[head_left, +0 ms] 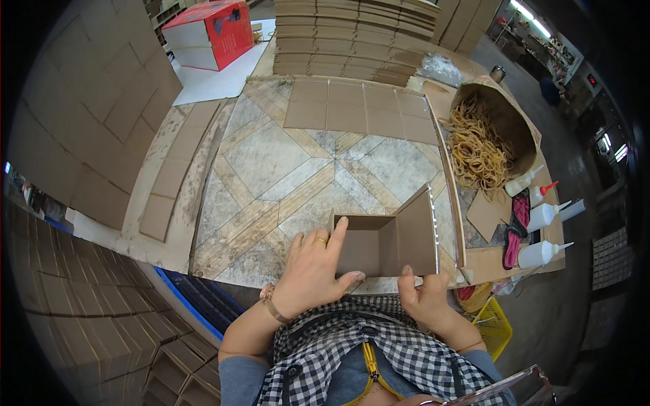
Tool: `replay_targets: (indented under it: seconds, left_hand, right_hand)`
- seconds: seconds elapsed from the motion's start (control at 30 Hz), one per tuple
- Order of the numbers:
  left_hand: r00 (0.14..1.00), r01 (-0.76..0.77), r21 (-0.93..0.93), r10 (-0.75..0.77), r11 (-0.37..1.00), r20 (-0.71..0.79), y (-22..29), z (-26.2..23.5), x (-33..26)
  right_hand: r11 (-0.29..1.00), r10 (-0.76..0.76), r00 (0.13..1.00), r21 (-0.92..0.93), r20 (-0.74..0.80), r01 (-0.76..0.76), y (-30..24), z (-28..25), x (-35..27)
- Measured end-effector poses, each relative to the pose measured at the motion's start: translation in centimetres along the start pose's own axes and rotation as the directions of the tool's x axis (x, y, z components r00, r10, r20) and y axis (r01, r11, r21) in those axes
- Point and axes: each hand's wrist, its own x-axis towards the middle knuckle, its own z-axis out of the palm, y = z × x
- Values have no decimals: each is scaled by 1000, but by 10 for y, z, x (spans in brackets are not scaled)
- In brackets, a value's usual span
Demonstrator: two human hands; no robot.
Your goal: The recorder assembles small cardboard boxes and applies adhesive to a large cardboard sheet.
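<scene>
Head view: left hand (313, 269) presses the folded cardboard box (386, 237) at the counter's (284, 169) near edge, grip closed on its left wall. Right hand (425, 298) pinches its near right corner. Rubber bands (477, 145) and glue bottles (542, 216) sit right.

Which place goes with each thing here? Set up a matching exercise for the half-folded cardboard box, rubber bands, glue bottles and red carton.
Things:
1. half-folded cardboard box
2. rubber bands
3. glue bottles
4. red carton

Places:
A. spilling out of an open brown bag on the right
B. far end of the table, on a white sheet
C. held between the left hand and right hand, at the near edge
D. lying at the table's right edge, beside a pink cloth

Pairs: 1-C, 2-A, 3-D, 4-B
</scene>
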Motion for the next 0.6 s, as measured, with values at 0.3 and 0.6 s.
replay_targets:
  seconds: [0.3, 0.6]
  left_hand:
    - [995, 34, 12, -35, 999, 94, 2, -6, 2]
    - [999, 6, -788, -29, 616, -15, -30, 5, -40]
  right_hand:
    - [984, -83, 996, -155, 44, 89, -8, 6, 6]
    - [877, -28, 940, -443, 340, 187, -13, 16, 8]
